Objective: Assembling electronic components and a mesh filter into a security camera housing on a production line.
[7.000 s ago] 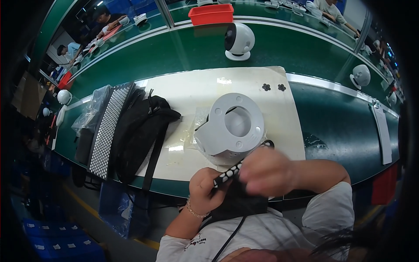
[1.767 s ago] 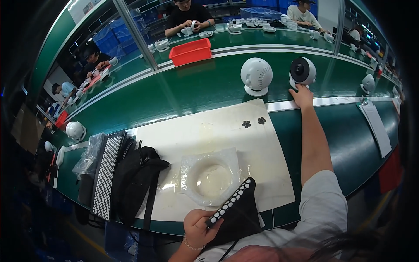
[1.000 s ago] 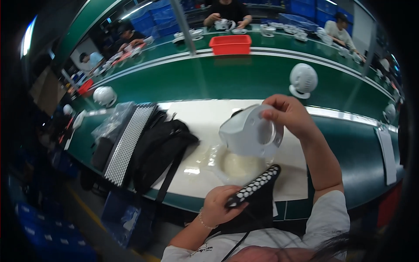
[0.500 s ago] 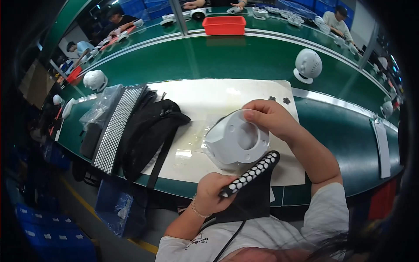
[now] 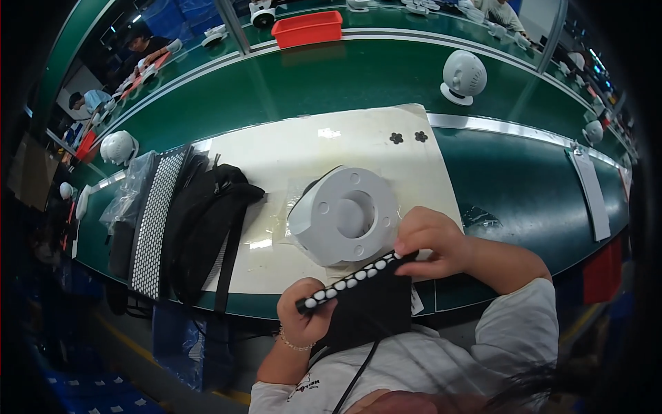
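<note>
A black strip with a row of white round pads [image 5: 351, 280] is held slantwise in front of me. My left hand [image 5: 302, 314] is closed round its lower left end, and my right hand [image 5: 434, 243] pinches its upper right end between thumb and fingers. Just beyond the strip, a white plastic housing [image 5: 317, 234] with a round recess and several small round dimples on its upper face rests on clear film on the white mat [image 5: 372, 131]. Neither hand touches the housing.
Left on the mat lie a black fabric bag [image 5: 207, 221], a sheet of white-dotted strips [image 5: 153, 231] and clear plastic bags [image 5: 134, 183]. Two black flower-shaped pieces [image 5: 408, 137] lie farther right. White round devices [image 5: 464, 74] and a red bin [image 5: 307, 29] stand beyond; co-workers sit across.
My right hand has let go of the white housing and moved down to the strip's right end. The housing now rests on the mat. The view has shifted right.
</note>
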Demonstrator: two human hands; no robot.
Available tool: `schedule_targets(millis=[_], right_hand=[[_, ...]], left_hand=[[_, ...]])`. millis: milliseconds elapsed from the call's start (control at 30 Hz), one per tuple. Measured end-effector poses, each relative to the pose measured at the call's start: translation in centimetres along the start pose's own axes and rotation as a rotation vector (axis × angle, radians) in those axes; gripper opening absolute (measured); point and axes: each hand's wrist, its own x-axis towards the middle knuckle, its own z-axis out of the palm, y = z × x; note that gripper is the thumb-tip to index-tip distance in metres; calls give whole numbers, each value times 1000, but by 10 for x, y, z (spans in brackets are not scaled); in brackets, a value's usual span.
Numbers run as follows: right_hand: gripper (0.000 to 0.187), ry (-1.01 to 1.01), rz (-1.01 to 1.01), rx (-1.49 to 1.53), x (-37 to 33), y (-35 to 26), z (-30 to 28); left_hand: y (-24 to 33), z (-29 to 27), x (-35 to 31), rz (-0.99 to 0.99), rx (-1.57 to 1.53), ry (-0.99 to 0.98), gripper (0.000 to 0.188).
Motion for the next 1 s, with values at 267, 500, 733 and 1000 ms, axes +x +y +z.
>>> schedule_targets(millis=[267,500,733,1000], right_hand=[[26,196,500,496,-5,-14,7],[26,31,306,238,-1,-2,-4],[22,122,-18,71,2,-5,0],[25,33,-174,-159,4,-14,-3]], left_hand=[[1,3,3,-101,-44,14,30],[-3,0,-3,-1,42,-25,33],[2,2,-1,-51,43,68,27],[2,0,0,-67,45,32,25]])
